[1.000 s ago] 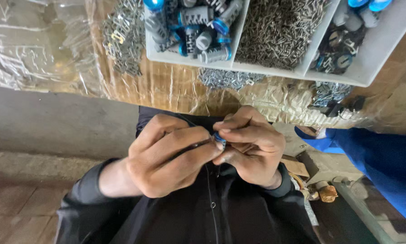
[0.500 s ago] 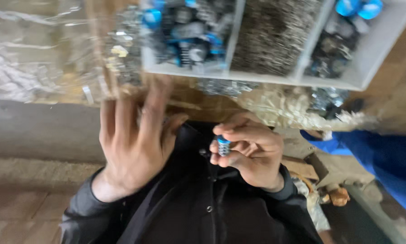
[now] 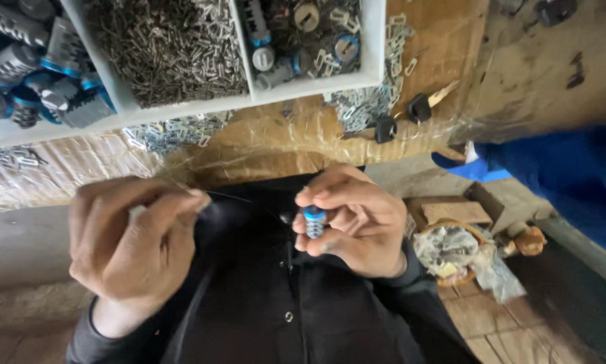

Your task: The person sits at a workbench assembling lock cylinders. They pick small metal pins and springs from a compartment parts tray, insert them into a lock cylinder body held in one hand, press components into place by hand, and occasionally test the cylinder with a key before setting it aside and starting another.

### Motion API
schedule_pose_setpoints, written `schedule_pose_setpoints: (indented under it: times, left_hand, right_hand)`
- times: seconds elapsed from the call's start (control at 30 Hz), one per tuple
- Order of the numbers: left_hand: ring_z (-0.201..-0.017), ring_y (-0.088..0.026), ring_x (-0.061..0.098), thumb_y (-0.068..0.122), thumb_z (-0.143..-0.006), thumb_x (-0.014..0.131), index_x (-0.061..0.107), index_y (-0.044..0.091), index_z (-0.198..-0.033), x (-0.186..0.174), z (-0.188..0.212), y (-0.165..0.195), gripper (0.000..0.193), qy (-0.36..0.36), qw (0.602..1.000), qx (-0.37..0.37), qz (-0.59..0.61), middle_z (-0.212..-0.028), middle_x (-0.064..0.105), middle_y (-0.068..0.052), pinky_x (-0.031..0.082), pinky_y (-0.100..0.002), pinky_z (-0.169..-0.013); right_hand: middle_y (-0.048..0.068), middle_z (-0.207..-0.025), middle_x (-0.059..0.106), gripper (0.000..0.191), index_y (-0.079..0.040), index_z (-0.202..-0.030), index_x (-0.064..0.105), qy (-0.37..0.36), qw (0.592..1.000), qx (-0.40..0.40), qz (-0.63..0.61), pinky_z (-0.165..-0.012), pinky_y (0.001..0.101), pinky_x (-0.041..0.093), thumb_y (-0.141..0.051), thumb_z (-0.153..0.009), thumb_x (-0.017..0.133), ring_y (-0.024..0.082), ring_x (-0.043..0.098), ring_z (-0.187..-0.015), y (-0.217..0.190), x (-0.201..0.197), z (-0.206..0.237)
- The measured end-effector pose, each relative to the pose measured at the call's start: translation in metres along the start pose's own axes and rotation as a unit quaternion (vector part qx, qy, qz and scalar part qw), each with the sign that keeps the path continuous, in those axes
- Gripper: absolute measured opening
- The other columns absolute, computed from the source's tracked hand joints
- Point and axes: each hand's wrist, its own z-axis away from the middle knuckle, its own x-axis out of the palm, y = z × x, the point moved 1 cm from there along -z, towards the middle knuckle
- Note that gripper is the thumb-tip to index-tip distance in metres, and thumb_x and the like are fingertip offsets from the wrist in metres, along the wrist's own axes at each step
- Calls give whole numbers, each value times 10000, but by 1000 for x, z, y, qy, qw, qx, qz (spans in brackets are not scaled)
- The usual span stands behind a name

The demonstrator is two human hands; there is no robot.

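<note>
My right hand (image 3: 357, 226) grips a small lock cylinder (image 3: 313, 221), grey and ridged with a blue ring at its top, held upright between thumb and fingers in front of my black shirt. My left hand (image 3: 131, 246) is a short way to its left, fingers pinched together on a small thin metal piece (image 3: 212, 197) that pokes out at the fingertips; most of the piece is hidden. The two hands are apart. Above them stands a white compartment tray (image 3: 303, 86) on the table.
The tray holds blue-and-grey cylinders (image 3: 40, 74) at left, a heap of tiny metal pieces (image 3: 175, 50) in the middle and lock parts (image 3: 296, 34) at right. Black-headed keys (image 3: 400, 118) lie on the plastic-covered table. Another person's blue sleeve (image 3: 572, 182) is at right, above a cardboard box (image 3: 451, 216).
My left hand, spread open and reaching up toward the tray half a second ago, has come back down with its fingers pinched shut. The right hand still holds the cylinder.
</note>
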Motion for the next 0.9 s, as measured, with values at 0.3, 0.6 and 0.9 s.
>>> schedule_pose_setpoints:
  times: [0.3, 0.6, 0.9]
  left_hand:
    - [-845, -284, 656, -103, -747, 816, 670, 5, -998, 26, -59, 64, 311, -69, 944, 90, 310, -988, 633, -120, 538, -378, -715]
    - [-887, -307, 653, -99, -811, 826, 629, 1, -1037, 15, -62, 49, 316, -37, 953, 131, 270, -1006, 649, -133, 560, -413, -780]
    - [-976, -278, 667, -72, -856, 847, 662, 18, -1078, 14, -53, 36, 303, -11, 954, 105, 281, -1058, 671, -104, 573, -390, -862]
  right_hand:
    - [223, -1265, 600, 423, 8, -1294, 647, 26, 997, -12, 71, -827, 284, 668, 74, -911, 814, 219, 715, -994, -3, -18, 14]
    - [169, -1203, 651, 397, -12, -1246, 701, 8, 982, -47, 181, -905, 241, 605, -38, -888, 872, 201, 686, -1119, -2, -4, 1]
    - [175, -1237, 634, 378, 2, -1236, 696, -6, 983, -29, 179, -892, 261, 637, -13, -894, 855, 196, 703, -1089, 3, 12, -14]
